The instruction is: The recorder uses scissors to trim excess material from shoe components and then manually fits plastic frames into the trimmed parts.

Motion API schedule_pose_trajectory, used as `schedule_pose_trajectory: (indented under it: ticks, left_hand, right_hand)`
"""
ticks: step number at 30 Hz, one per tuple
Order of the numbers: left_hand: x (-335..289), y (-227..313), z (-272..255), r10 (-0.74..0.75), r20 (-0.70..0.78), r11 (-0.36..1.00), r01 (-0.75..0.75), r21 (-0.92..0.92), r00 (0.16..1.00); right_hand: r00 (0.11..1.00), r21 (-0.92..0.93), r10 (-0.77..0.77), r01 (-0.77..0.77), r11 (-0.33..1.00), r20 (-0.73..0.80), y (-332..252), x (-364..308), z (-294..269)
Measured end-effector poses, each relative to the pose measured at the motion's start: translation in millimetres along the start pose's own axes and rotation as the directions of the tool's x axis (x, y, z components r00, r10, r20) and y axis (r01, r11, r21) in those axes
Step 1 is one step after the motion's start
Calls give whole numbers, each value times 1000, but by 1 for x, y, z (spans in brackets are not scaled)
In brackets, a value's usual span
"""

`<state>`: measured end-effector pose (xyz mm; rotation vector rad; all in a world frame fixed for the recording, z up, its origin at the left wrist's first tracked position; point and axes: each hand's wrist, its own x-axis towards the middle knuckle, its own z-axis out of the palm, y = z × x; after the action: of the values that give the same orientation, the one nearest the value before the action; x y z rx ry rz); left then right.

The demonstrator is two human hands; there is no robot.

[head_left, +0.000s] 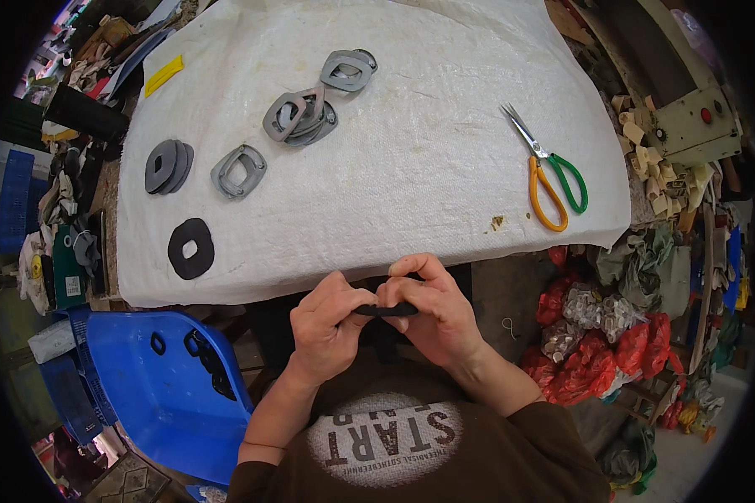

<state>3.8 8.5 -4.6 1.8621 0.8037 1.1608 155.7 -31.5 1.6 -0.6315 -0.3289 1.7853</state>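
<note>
In front of my chest, just off the table's near edge, both hands grip a thin black pad (386, 310), seen edge-on. My left hand (323, 327) pinches its left end between thumb and fingers. The other end is held by my right hand (436, 312), its index finger bent above the pad. A rounded black pad with a center hole (178, 258) lies flat at the table's near left. Beyond it sits a small stack of dark grey pads (168, 178). Grey rounded frames lie farther in: a single one (221, 181), a heap (310, 134) and an overlapping pair (344, 82).
A white woven sheet (419, 159) covers the table. Scissors (538, 152) with orange and green handles lie at the right, a yellow piece (164, 75) at the far left. Lower left stands a blue tub (151, 411) with black rings (214, 369) inside. Red bags (579, 369) are piled at right.
</note>
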Motion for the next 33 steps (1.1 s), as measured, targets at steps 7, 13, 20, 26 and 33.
schedule_pose_trajectory:
  ticks: [7, 13, 20, 26, 33]
  left_hand:
    - [2, 1, 3, 60, -8, 998, -60, 33, 998]
    - [-2, 1, 2, 19, -10, 998, -18, 64, 1000]
    - [-4, 11, 6, -489, -73, 797, 412, -442, 869]
    - [-10, 11, 17, -439, -23, 800, 379, -465, 898]
    - [5, 28, 28, -604, -133, 685, 427, -590, 786]
  right_hand:
    - [999, -117, -36, 37, 993, 12, 5, 2, -7]
    - [999, -105, -7, 10, 994, 34, -1, 6, -4]
    - [795, -676, -468, 589, 443, 386, 1, 12, -7]
    - [733, -711, -613, 597, 372, 294, 14, 8, -6]
    - [843, -671, -538, 404, 622, 8, 17, 10, -11]
